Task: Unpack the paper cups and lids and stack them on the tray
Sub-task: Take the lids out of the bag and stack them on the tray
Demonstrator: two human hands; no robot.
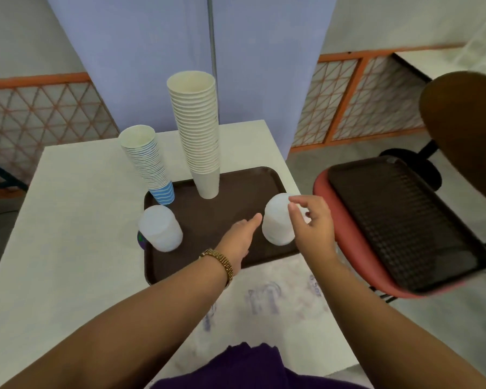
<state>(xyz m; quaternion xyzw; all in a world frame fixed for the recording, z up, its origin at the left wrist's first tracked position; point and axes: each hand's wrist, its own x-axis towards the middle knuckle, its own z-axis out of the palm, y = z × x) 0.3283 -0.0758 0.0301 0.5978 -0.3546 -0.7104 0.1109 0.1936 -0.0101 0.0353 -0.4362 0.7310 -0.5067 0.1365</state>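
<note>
Both hands flank the right lid stack (278,220) on the tray (208,220), likely steadying it: left hand (240,237) flat, right hand (310,220) grip loosely curled, empty.

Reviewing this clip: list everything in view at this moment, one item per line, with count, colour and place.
tray: one, dark brown, on the table.
tall cup stack: one, cream, back of tray.
short cup stack: one, blue-striped, back left corner of tray.
lid stacks: two, translucent white; one at the tray's left edge, one on its right side.
table: one, white.
plastic wrapper: one, clear with print, near edge of table.
second tray: one, dark brown, on a red chair, right.
watch: one, gold, left wrist.
left hand: open, beside right lid stack.
right hand: fingers loosely curled by that stack; contact unclear.
</note>
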